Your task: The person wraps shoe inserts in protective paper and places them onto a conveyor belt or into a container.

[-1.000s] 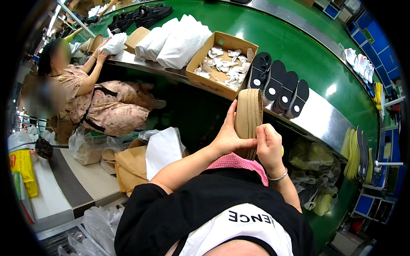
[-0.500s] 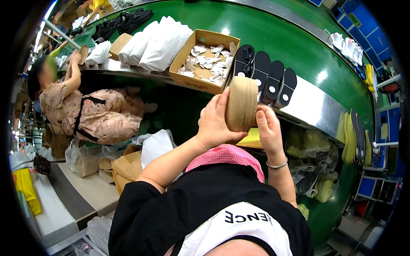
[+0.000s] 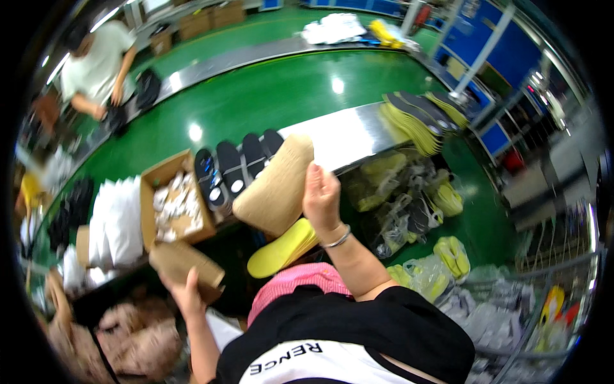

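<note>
My right hand (image 3: 322,195) grips one end of a tan, paper-like insert (image 3: 276,184), broad and curved, raised in front of the insoles. Lower on the left, my left hand (image 3: 185,291) is closed on another brown paper-like insert (image 3: 183,261), its thumb up along the side. The two pieces are apart. Behind the right one stand black insoles (image 3: 231,168) in a row, partly hidden by it. Yellow insoles (image 3: 281,248) lie below it, close to my pink checked apron.
An open cardboard box (image 3: 146,208) of crumpled white paper stands on the bench beside white bags (image 3: 115,224). Yellow-edged insoles (image 3: 416,121) stack at the metal bench's right end. One person (image 3: 131,333) is at lower left, another (image 3: 99,64) across the green belt.
The view has swung right. Both hands were together at one brown piece; now they are apart, each with a brown piece, the left hand lower left and the right raised.
</note>
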A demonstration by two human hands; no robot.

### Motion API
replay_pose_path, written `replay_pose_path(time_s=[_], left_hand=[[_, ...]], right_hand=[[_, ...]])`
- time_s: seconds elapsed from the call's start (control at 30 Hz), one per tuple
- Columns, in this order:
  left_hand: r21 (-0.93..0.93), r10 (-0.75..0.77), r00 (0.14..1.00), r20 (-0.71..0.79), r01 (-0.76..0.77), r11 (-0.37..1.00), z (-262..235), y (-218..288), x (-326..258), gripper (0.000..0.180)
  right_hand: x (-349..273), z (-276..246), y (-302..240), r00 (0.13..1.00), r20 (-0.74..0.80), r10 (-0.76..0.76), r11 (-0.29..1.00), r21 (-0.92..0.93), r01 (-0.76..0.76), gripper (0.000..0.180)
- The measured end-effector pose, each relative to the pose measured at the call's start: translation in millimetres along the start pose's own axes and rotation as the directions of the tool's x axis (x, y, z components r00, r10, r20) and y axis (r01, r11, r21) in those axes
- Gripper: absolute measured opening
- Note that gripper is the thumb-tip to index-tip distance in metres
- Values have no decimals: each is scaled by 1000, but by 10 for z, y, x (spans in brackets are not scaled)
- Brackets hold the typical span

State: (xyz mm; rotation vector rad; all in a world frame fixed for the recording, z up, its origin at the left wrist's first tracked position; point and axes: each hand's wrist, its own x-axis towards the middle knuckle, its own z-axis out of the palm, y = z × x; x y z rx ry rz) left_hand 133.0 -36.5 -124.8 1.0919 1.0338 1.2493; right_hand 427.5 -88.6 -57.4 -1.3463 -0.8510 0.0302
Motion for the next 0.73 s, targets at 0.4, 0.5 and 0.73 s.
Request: replay_pose_path(time_s=[0.4, 0.5, 0.73], left_hand=[[63, 85, 988, 129, -94, 994, 209, 147, 1779, 77], [234, -68, 989, 132, 36, 972, 328, -140, 2251, 85], [344, -408, 869, 282, 305, 888, -343, -1000, 2991, 88]], right_hand=[[-200, -729, -141, 988, 105, 115, 990, 75, -123, 36], [-323, -926, -71, 982, 97, 162, 987, 0, -163, 37], [-517, -1051, -55, 958, 50, 283, 959, -6, -283, 34]])
